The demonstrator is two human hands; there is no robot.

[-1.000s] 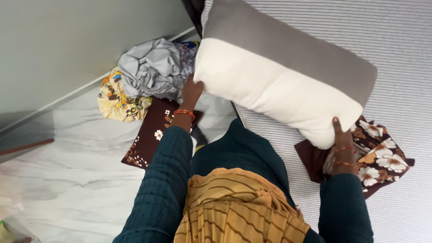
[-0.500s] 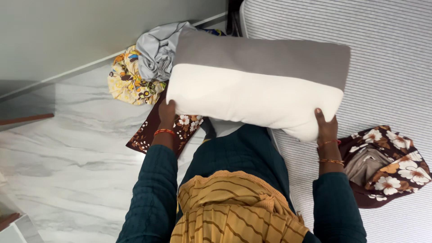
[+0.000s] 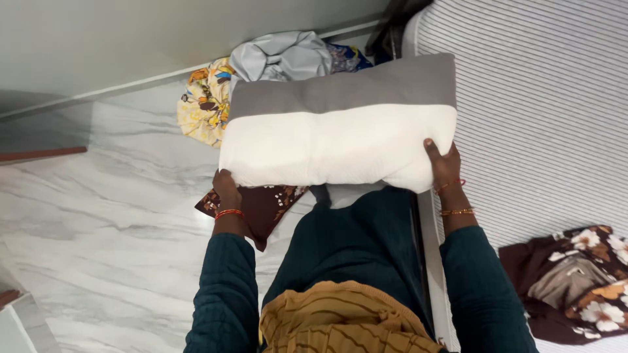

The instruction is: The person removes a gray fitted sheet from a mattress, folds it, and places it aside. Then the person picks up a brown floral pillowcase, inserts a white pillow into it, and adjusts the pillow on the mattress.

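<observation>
I hold a pillow (image 3: 340, 140), white with a grey band along its far edge, level in front of my chest. My left hand (image 3: 227, 188) grips its near left corner and my right hand (image 3: 443, 163) grips its near right corner. The pillow hangs over the floor beside the striped mattress (image 3: 543, 117), partly covering a dark brown floral cloth (image 3: 261, 206) lying on the floor below it.
A heap of cloths (image 3: 261, 65), grey, yellow patterned and blue, lies on the white marble floor (image 3: 104, 222) against the wall. A brown flowered cover (image 3: 575, 284) lies crumpled on the mattress at the lower right.
The pillow has swung left, off the mattress and over the floor, turning from tilted to level. Both hands kept their grip and moved with it.
</observation>
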